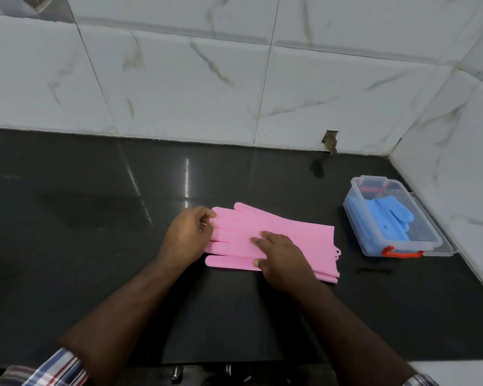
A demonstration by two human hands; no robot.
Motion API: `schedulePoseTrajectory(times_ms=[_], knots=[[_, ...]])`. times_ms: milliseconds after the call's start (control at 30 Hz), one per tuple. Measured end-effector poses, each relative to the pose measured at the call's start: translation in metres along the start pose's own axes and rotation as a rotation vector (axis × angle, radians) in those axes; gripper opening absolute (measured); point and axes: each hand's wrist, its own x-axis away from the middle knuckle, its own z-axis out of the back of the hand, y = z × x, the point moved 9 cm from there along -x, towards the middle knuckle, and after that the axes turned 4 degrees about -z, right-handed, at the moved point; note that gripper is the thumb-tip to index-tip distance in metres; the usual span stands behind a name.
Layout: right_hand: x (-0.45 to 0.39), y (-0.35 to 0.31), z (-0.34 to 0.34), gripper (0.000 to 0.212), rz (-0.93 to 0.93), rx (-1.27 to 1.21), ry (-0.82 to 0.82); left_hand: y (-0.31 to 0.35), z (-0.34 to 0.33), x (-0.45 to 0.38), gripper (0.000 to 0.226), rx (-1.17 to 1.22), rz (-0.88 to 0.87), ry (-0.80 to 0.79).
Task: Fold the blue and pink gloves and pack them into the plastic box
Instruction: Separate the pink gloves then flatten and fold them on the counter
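The pink gloves (296,232) lie flat and stacked on the black counter (95,218), fingers pointing left and cuffs to the right. My left hand (187,232) pinches the pink fingertips at the left end. My right hand (279,254) presses flat on the middle of the gloves with fingers spread. The clear plastic box (385,243) with an orange latch stands open at the right, near the wall corner. The folded blue gloves (388,215) lie inside it.
White marble-patterned tiled walls (234,79) close off the back and the right side. The box's clear lid (441,243) lies just right of the box. A small dark strip (374,270) lies on the counter in front of the box.
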Motion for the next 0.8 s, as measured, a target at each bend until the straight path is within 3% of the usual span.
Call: schedulePoseTrajectory(times_ms=[133, 200, 367, 600, 800], knots=[[0.022, 0.026, 0.004, 0.059, -0.088, -0.053, 0.03, 0.022, -0.041, 0.022, 0.034, -0.161, -0.279, -0.33], [0.036, 0.05, 0.007, 0.054, -0.148, -0.038, 0.07, 0.015, -0.05, 0.027, 0.046, -0.252, -0.3, -0.395], [0.058, 0.099, 0.008, 0.042, -0.268, -0.031, 0.14, 0.013, -0.045, 0.031, 0.032, -0.274, -0.353, -0.305], [0.063, 0.104, 0.033, 0.026, -0.319, -0.169, 0.335, 0.027, -0.025, 0.026, 0.01, -0.233, -0.35, -0.204], [0.073, 0.102, 0.053, 0.024, -0.315, -0.202, 0.474, 0.042, -0.006, 0.035, 0.011, -0.118, -0.415, -0.105]])
